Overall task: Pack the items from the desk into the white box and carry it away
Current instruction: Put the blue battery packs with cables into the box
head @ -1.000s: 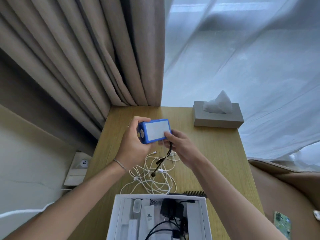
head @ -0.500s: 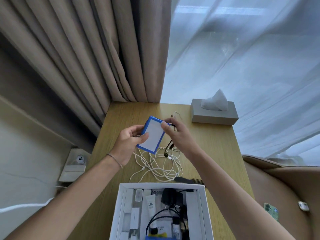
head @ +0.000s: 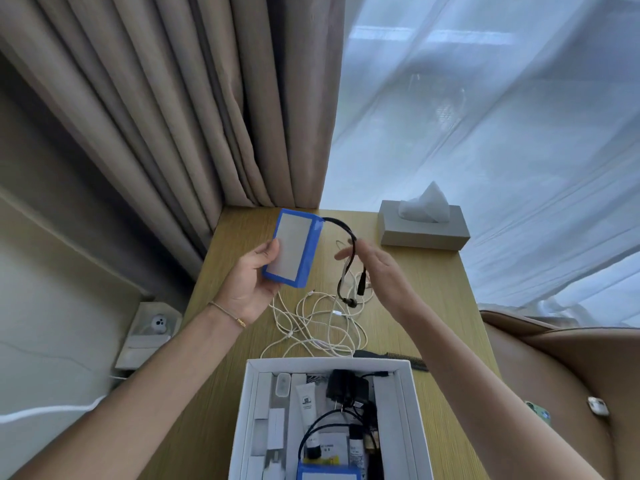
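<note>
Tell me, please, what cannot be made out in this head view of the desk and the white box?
- White box: its near end is cut off by the bottom edge.
- Comb: partly hidden behind the box's far wall.
- Right hand: blurred; whether it touches the black lead of the blue pack is unclear.
- Labels inside the box: too small to read.

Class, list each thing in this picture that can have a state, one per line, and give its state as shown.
blue battery pack: held up above the desk, black lead hanging.
left hand: grips the pack.
right hand: fingers straight, beside the black lead.
white box: open, partly filled.
white cables: tangled loose on the desk.
black comb: lying flat behind the box.
tissue box: tissue sticking up.
</note>
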Tool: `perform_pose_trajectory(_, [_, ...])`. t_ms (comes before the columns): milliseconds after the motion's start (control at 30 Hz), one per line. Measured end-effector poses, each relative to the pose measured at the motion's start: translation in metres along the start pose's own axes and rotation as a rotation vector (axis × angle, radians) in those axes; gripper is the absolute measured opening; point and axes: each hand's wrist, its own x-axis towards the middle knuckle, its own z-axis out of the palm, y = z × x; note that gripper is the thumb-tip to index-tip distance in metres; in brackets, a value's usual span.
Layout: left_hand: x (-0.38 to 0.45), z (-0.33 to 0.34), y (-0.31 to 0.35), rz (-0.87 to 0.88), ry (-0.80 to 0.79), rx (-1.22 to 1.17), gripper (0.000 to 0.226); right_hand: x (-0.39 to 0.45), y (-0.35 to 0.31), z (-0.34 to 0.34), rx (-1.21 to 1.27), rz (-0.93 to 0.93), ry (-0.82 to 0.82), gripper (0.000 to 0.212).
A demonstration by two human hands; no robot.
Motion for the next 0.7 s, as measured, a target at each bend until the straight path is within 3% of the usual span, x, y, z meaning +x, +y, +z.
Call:
perform_pose_trajectory(100, [-0.003, 0.001, 0.001, -0.017, -0.007, -0.059, 0.044, -0.002, 0.007, 0.0, 0.177, 0.15, -0.062, 0.066])
perform_pose_trajectory(233, [-0.009, 0.001, 0.002, -0.024, -0.019, -0.061, 0.037, 0.001, 0.021, 0.003, 0.079, 0.235, -0.084, 0.026])
perform_pose_trajectory(500, [-0.016, -0.003, 0.018, -0.017, 0.024, -0.184, 0.036, 0.0, 0.063, 0.007, -0.19, 0.333, -0.011, 0.029])
perform_pose_trajectory(700, [-0.022, -0.007, 0.026, 0.037, 0.054, 0.146, 0.027, 0.004, 0.025, -0.001, 0.091, 0.199, 0.104, 0.023])
